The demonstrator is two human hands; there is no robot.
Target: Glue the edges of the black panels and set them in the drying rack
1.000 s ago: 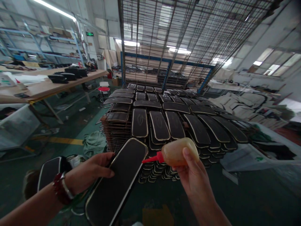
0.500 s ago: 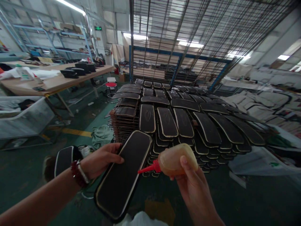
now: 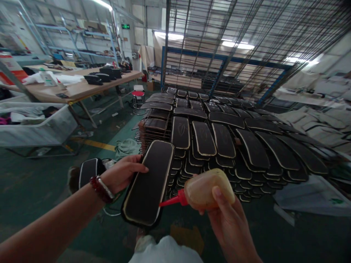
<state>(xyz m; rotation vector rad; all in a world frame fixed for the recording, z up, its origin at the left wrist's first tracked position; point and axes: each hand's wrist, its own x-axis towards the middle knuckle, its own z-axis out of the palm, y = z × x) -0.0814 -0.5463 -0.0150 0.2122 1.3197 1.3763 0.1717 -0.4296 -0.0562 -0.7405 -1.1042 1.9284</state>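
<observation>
A long black panel with rounded corners and a pale glue line round its rim is tilted in front of me. My left hand grips it by its left edge, thumb on the face and fingers underneath. In my right hand lies a squeeze glue bottle, held sideways, half full of amber liquid. Its red nozzle points left, and the tip meets the panel's right rim near the lower end. Beyond my hands, many similar black panels lie on stacked wire racks.
A hinged wire rack rises behind the panels. To the left stand a long worktable, a white bin and a red-topped stool. Another black piece sits low beside my left forearm. White sheeting lies at right.
The nozzle tip has slid down along the panel's right rim toward its lower end. The panel is now more upright in my left hand, and my view has turned slightly left.
</observation>
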